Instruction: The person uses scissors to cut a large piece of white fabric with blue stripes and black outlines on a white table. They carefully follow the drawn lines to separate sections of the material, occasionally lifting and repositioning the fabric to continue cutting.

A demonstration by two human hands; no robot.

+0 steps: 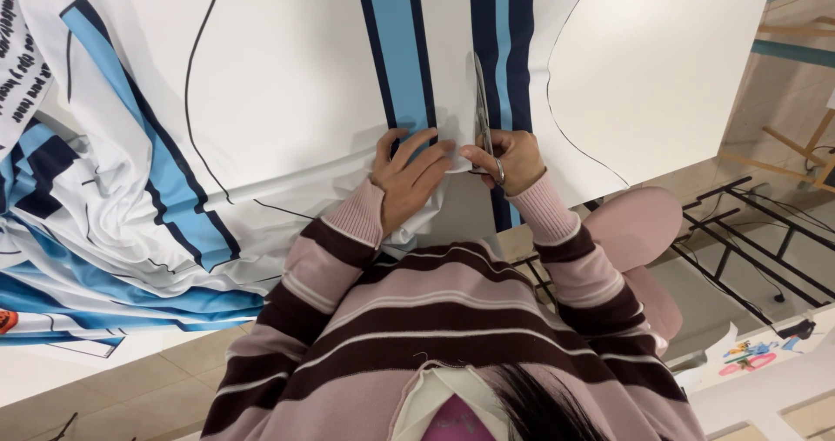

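Fabric (287, 84): striped, running lengthwise away from me.
Scissors (481, 102): my right hand (509, 158) grips them, blades along the stripe.
Left hand (409, 176): pressed flat, just left of the scissors.

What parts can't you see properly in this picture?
Head view:
- Scissors: handles hidden inside the right hand.
- Left hand: palm pressed on the printed fabric, cloth beneath it hidden.
- Fabric: cut off by the top and left edges.
- Pink chair: partly behind the striped sleeve.
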